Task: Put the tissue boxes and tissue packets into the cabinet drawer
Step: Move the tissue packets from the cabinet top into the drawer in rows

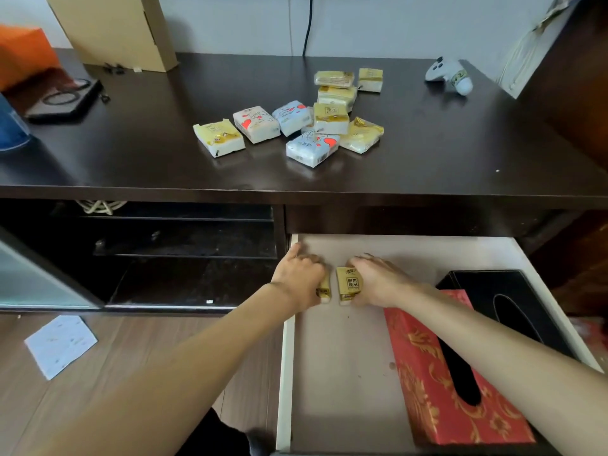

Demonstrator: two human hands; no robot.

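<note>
The left hand (301,274) is gripping a yellow tissue packet (324,288) and the right hand (378,281) is gripping another packet (348,284) side by side in the open drawer (342,373), beside a red tissue box (437,373) and a black box (506,297), while more packets (296,123) are lying on the cabinet top (131,149).

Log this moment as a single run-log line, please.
left hand: holds yellow packet in drawer | right hand: holds second yellow packet | tissue boxes: in drawer | more packets: on cabinet top

Twelve tissue packets (256,124), two tissue boxes (437,373), two hands (297,274).
</note>
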